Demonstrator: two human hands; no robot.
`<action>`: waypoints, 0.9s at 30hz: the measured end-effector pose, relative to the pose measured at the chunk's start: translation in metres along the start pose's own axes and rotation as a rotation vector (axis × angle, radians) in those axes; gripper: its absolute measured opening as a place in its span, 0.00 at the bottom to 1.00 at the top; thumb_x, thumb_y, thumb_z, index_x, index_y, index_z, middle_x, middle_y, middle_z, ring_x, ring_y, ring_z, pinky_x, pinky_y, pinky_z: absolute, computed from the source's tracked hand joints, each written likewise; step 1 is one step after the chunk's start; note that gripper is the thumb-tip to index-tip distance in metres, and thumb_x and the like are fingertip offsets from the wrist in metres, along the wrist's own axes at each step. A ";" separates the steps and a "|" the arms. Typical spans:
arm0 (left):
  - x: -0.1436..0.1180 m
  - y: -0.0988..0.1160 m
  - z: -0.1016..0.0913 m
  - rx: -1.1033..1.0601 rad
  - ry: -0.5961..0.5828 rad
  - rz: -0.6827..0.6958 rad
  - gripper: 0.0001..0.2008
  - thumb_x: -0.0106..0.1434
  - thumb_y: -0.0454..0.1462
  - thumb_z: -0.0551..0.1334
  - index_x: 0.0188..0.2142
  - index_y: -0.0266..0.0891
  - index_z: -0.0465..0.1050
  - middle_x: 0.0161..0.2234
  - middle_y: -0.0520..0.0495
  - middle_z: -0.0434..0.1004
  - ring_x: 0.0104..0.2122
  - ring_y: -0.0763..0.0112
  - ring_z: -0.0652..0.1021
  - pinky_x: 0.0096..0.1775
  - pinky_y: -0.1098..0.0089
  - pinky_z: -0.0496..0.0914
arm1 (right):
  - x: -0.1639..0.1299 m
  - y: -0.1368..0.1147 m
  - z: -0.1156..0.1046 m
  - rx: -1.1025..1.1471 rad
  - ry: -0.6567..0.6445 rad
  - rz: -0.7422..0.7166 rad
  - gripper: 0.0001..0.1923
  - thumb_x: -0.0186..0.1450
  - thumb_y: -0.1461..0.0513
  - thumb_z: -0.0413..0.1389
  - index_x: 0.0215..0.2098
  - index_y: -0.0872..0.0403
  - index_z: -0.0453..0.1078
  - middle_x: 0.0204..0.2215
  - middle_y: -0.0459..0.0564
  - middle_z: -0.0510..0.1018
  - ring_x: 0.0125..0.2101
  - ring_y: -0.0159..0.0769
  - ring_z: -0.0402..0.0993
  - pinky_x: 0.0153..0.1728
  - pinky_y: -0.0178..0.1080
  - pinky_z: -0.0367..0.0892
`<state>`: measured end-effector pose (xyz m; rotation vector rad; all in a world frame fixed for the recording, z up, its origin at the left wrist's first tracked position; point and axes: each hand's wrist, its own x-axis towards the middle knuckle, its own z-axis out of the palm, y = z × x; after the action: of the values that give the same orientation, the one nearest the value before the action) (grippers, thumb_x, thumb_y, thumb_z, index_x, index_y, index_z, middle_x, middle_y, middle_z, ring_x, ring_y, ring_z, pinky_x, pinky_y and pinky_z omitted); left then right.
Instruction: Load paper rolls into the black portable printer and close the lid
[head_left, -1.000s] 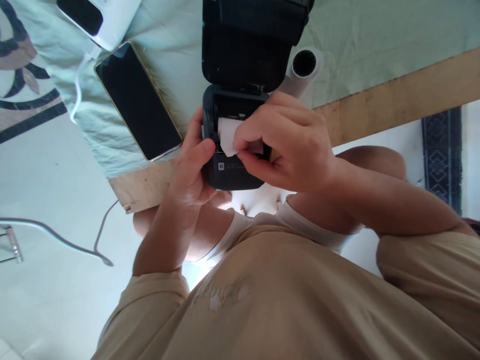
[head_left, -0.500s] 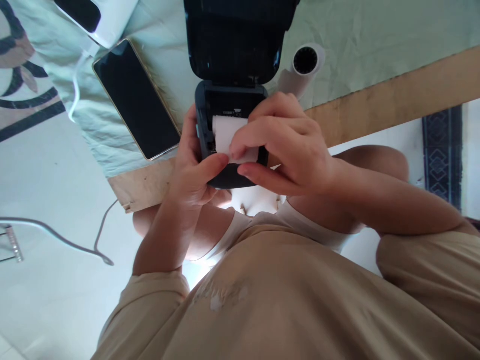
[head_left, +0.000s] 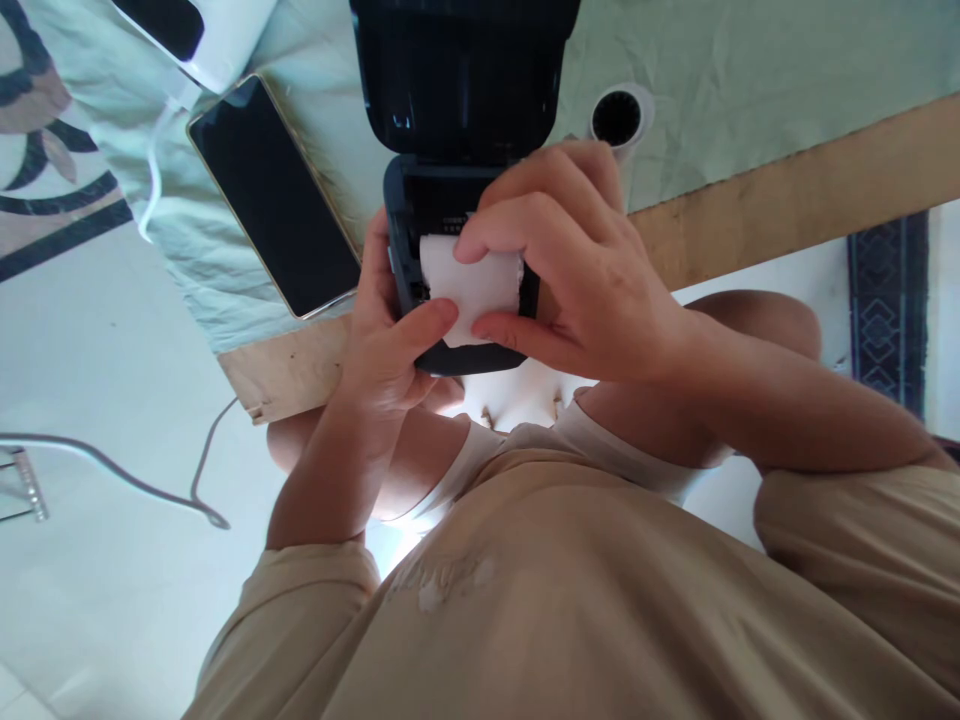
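Observation:
A small dark label printer (head_left: 398,210) is at the table edge, its black lid (head_left: 457,90) swung back. Inside sits a white paper roll (head_left: 469,275), its loose end drawn toward me over the printer's front. My left hand (head_left: 386,335) is closed around the printer's left side, and its thumb presses on the paper. With bent fingers, my right hand (head_left: 577,260) grips the roll, index finger on top and thumb at the paper's lower end. The printer's right side is partly hidden behind that hand.
On the green cloth (head_left: 750,100) to the left lies a phone (head_left: 277,200), with a white device (head_left: 217,45) and its cable behind it. Another white roll with a dark core (head_left: 619,115) stands to the right. The table's wooden edge (head_left: 787,215) shows in front.
The paper's end now reaches lower over the printer's front. My right index finger has moved up on the roll, and the printer has shifted slightly left.

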<state>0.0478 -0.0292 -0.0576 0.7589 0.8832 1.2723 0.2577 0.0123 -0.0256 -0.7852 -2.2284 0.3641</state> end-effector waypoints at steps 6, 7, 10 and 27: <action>0.000 0.000 0.004 -0.031 0.040 -0.086 0.43 0.48 0.42 0.86 0.59 0.48 0.68 0.45 0.51 0.84 0.37 0.67 0.83 0.34 0.70 0.79 | 0.002 0.000 -0.003 -0.034 0.046 -0.025 0.19 0.81 0.48 0.52 0.56 0.53 0.71 0.53 0.47 0.81 0.54 0.37 0.78 0.60 0.47 0.77; 0.001 -0.001 0.004 -0.029 0.033 -0.080 0.44 0.47 0.42 0.87 0.59 0.49 0.68 0.45 0.51 0.83 0.37 0.67 0.83 0.34 0.69 0.79 | 0.002 -0.001 -0.001 -0.047 0.061 -0.019 0.18 0.81 0.48 0.52 0.56 0.52 0.71 0.53 0.48 0.81 0.53 0.38 0.78 0.59 0.47 0.77; 0.001 -0.002 0.003 -0.017 0.027 -0.064 0.47 0.47 0.45 0.87 0.61 0.49 0.67 0.46 0.50 0.82 0.38 0.65 0.84 0.35 0.68 0.80 | 0.002 -0.004 0.002 -0.075 0.055 0.027 0.18 0.80 0.47 0.52 0.56 0.50 0.72 0.53 0.47 0.81 0.53 0.39 0.77 0.58 0.46 0.75; -0.002 0.004 0.007 0.022 0.052 -0.071 0.37 0.49 0.38 0.84 0.55 0.50 0.71 0.46 0.51 0.83 0.41 0.66 0.84 0.36 0.69 0.80 | 0.000 0.000 -0.010 -0.140 -0.243 0.026 0.22 0.80 0.47 0.49 0.52 0.46 0.82 0.50 0.53 0.79 0.60 0.45 0.70 0.62 0.54 0.72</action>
<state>0.0516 -0.0309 -0.0502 0.7083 0.9590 1.2259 0.2642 0.0124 -0.0187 -0.8845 -2.4942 0.3335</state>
